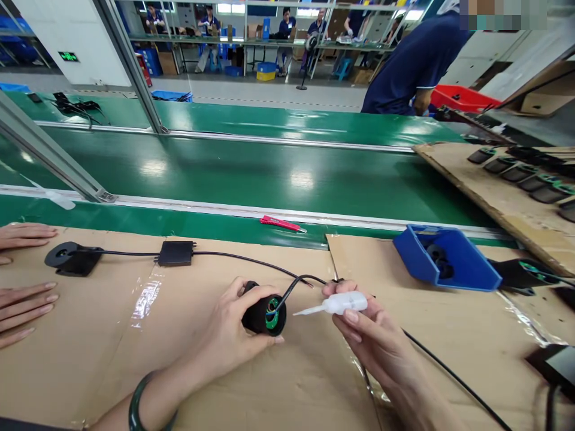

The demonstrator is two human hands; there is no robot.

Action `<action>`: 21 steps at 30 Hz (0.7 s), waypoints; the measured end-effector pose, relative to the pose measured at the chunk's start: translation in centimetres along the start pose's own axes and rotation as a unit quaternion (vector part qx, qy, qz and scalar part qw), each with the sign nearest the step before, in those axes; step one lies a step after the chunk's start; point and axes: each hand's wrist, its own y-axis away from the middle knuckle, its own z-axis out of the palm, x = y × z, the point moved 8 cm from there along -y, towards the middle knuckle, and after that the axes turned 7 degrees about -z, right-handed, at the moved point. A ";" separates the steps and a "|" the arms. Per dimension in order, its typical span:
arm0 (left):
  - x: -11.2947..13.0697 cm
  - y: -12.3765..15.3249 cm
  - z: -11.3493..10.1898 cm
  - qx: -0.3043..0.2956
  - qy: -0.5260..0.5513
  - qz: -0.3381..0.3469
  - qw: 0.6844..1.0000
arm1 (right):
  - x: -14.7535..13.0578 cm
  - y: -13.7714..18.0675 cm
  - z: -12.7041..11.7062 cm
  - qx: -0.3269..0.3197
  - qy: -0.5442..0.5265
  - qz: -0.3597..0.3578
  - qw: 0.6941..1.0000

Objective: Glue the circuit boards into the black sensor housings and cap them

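Note:
My left hand [229, 326] is wrapped round a small black cylindrical housing [263, 314] with a green ring inside its open end, resting on the cardboard-covered bench [112, 359]. A black cable [251, 261] runs from it to a black driver box [175, 253] and a black round part [72, 258]. My right hand [372, 338] pinches a white glue tube [341, 303] whose nozzle points left at the housing's open end, a short gap away.
Another person's two hands [22, 269] lie flat at the left edge. A blue bin [453, 260] with black parts sits right, a red cutter [281, 224] by the green conveyor [269, 173]. More black housings [521, 173] line a cardboard board; a person in blue [413, 66] stands beyond.

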 end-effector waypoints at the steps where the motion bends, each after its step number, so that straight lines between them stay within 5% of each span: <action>1: 0.0 0.0 0.0 0.001 -0.002 -0.001 1.000 | 0.0 0.0 0.1 -0.001 0.001 -0.001 1.000; 11: 0.0 0.1 0.2 0.006 -0.019 -0.004 1.000 | -0.3 0.1 -0.4 0.075 -0.023 -0.056 0.995; 21: 0.2 0.2 0.2 0.022 -0.050 0.027 0.998 | -3.5 2.1 2.9 -0.007 0.250 -0.231 0.940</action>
